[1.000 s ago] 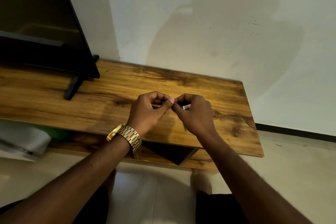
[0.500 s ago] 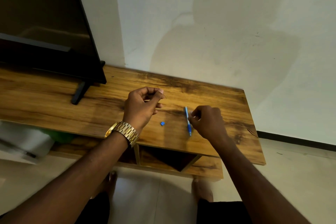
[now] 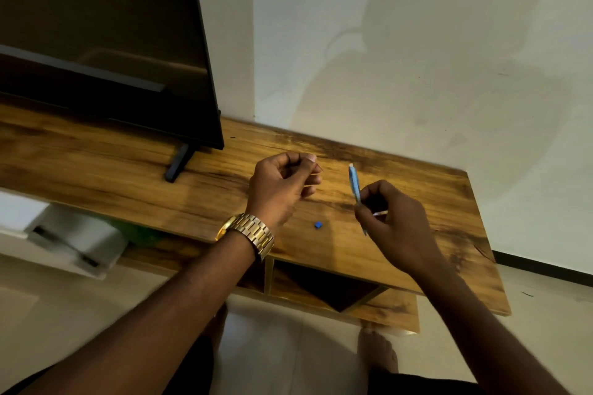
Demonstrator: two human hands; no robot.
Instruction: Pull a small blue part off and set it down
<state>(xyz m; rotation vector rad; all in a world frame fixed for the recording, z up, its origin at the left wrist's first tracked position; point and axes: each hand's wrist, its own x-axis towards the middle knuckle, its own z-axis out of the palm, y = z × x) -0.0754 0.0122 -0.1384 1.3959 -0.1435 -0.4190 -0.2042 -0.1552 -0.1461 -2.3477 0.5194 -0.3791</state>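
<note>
Presently my right hand pinches the blue pen low on its barrel, tip down, above the wooden stand. My left hand is curled, fingertips pinched on something thin; I cannot tell what. A small blue cap lies on the wood between the hands. Judgement: pen light, stiff, slick plastic; grip mid-barrel. Cap tiny, needs fingertip pinch. Television stands left.

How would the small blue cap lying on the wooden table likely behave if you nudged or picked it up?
The blue cap is tiny, so it is probably very light and would skid easily on the smooth table. It looks blocky, so perhaps it tumbles rather than rolls. Picking it up likely needs a fingertip pinch.
</note>
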